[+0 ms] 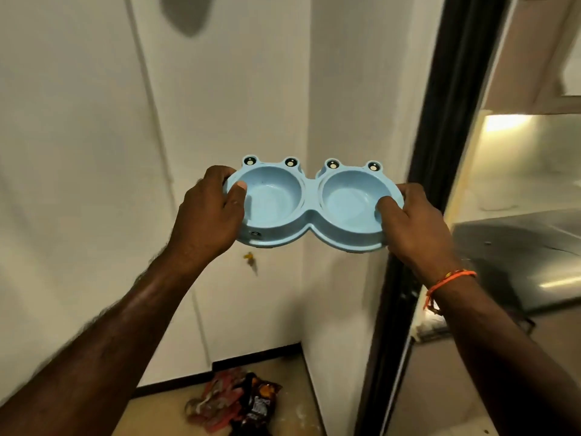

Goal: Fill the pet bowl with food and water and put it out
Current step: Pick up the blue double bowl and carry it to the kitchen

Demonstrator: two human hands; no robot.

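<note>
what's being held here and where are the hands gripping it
A blue double pet bowl, empty, held by its two ends: left hand on the left rim, right hand on the right rim, thumbs hooked inside each basin.

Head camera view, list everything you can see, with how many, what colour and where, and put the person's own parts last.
Pet bowl: one, light blue, two round empty wells with frog eyes on the far rim, held up in the air at the middle of the view.
Snack bags: a small pile, red and dark brown, on the floor in the corner below the bowl; exact count unclear.
Wall: white, left and centre, with a small yellow mark under the bowl.
Door frame: one, black, upright on the right.
Counter: one, shiny grey, beyond the frame.
Wrist thread: one, orange, on the right wrist.
Left hand: gripping the bowl's left end, thumb inside the well.
Right hand: gripping the bowl's right end, thumb inside the well.
</note>
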